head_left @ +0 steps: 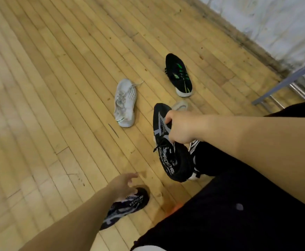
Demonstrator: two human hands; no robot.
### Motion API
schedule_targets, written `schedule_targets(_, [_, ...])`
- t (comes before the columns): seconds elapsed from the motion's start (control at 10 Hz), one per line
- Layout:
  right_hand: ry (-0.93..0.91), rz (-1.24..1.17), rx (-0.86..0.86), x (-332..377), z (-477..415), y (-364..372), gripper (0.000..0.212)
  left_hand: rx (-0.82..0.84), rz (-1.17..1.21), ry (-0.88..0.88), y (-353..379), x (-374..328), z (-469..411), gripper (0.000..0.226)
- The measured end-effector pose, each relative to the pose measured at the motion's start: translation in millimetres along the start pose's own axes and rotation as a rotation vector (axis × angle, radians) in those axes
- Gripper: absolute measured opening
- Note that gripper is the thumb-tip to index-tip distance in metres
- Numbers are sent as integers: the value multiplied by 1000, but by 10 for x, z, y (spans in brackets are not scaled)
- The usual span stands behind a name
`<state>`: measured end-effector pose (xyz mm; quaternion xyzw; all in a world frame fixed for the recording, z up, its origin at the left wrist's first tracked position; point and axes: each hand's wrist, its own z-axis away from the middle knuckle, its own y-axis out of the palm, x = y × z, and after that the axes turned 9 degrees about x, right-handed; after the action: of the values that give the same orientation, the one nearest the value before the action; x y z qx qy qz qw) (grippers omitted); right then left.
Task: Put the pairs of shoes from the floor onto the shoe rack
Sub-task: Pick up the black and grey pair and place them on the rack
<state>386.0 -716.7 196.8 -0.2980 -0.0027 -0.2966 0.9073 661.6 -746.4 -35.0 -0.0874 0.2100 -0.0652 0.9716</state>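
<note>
Dark trousers (238, 205) are filling the lower right of the frame, nearest the camera; just above them the right hand (179, 126) is clamping its fingers on the black and grey shoe (168, 142), holding it off the floor near the centre right; low in the frame, the left hand (123, 185) is reaching with fingers spread apart over the matching shoe (126, 208) that is lying on the wooden floor (48, 87), gripping nothing as far as I can judge, though whether the fingertips are touching it is hard to tell; a white shoe (125, 103) is lying near the centre of the frame, and what seems to be its partner is peeking out behind the held shoe; a black shoe with green marks (178, 75) is sitting further up, right of centre; the shoe rack (283, 82) is showing only as a grey bar and metal rails at the right edge; the step in hand is, by my reading, gathering the black and grey pair; the next move is calling for the left fingers to close on the lower shoe, then for both shoes to be carried right toward the rack.
</note>
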Motion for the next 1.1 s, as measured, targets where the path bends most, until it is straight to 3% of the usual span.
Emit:
schedule_targets(0.2, [-24,-112,65,-146,-107,205,59,-21,-173,-26,281,246,-53,52])
schedule_targets(0.3, [-12,-82,70,-222,-157,161,65,-35,-214,-25,272,281,-96,55])
schedule_targets(0.4, [-15,-82,54,-222,-124,136,60,-33,-214,-23,288,320,-108,74])
schedule_targets(0.5, [-11,-158,21,-280,-181,121,67,-86,-160,-38,291,309,-105,75])
schedule_targets(0.7, [-32,-312,-65,-372,-172,-54,68,-185,40,25,59,51,-34,52])
schedule_targets(0.9, [-3,-381,-234,-527,99,-492,67,-491,529,378,-810,-977,308,54])
schedule_targets(1.1, [-70,-751,-603,-1116,1070,-1256,53,-622,534,805,-1582,-2736,1184,54])
